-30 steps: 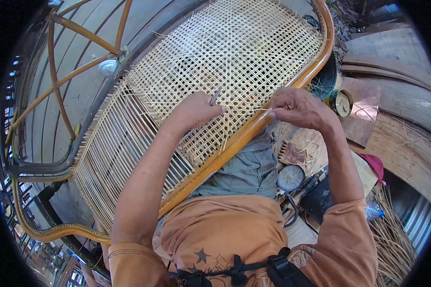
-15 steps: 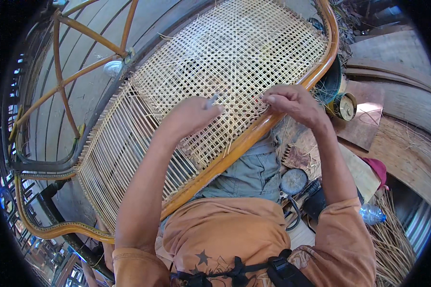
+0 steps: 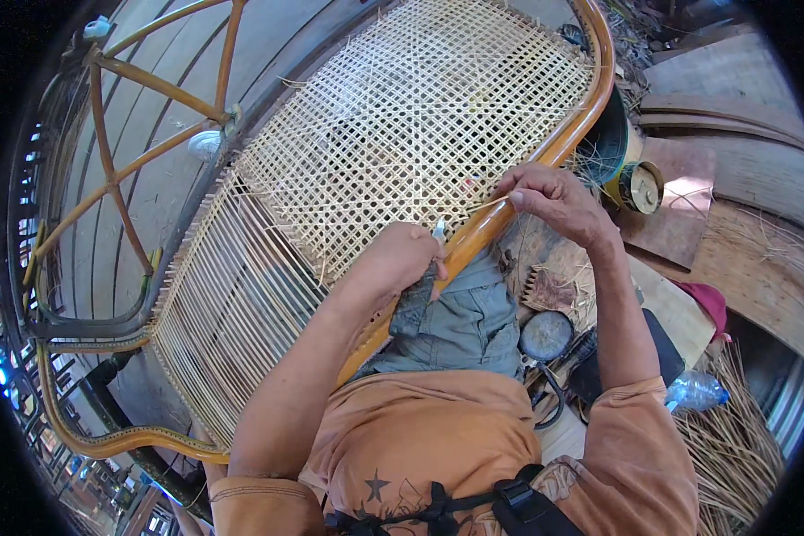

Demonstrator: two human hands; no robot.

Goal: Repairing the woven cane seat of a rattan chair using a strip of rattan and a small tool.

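A cane panel (image 3: 393, 134), woven as an open lattice, lies tilted across my lap inside a curved orange rattan frame (image 3: 500, 223). My left hand (image 3: 400, 259) rests at the panel's near edge, closed on a small metal tool (image 3: 439, 230) whose tip sticks up beside the frame. My right hand (image 3: 552, 198) is over the frame's rim further right, pinching a thin cane strand (image 3: 489, 205) that runs left into the weave. The left part of the panel has only parallel strands (image 3: 223, 313).
More bent rattan frames (image 3: 125, 161) stand at the left on a plank floor. To my right lie a round tin (image 3: 640, 186), a dark round lid (image 3: 546, 335), a plastic bottle (image 3: 695, 391), a red cloth (image 3: 706, 304) and loose cane strips (image 3: 732, 447).
My left hand has drawn back from the middle of the weave to the near frame edge, still gripping the tool. My right hand has lifted slightly, pulling the strand.
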